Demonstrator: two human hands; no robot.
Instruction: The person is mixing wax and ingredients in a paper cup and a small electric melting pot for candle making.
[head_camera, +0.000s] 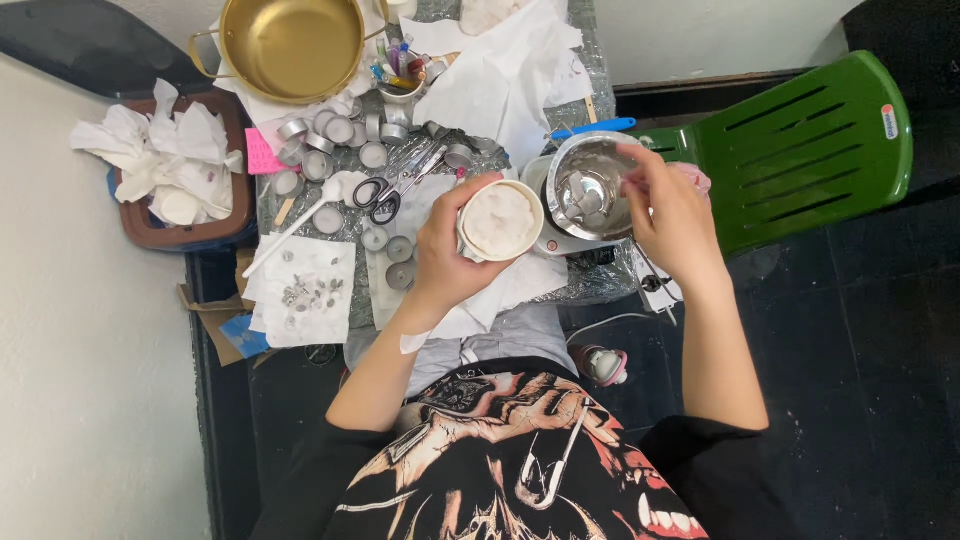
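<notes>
Black printed shirt (520, 460) fills the bottom of view, w/ both bare forearms reaching up over the counter (590, 285). Left hand (445, 250) is wrapped around a white cup (500, 220), grip closed on its side, cup upright and full of pale, flaky white stuff, prob wax. Right hand (670, 205) is just right of that cup, fingertips pinched at the rim of a small steel pot (590, 185); can't tell if that grip grasps the rim or something thin, too small to see. Pot sits on a round base, touching the cup's right edge, a little white residue inside.

Left of the left grip: scissors (375, 195), many small round tin cups (330, 145), some w/ white fill, some bare, plus a tissue sheet w/ small metal bits (305, 290). Further up: brass pan (290, 45), crumpled tissues in a brown bin (165, 160). Green chair (800, 150) right of the right grip.

Progress, judging by this: several tins look poured already, others not; cup's white load not yet in the pot, so melting and filling the rest remain
</notes>
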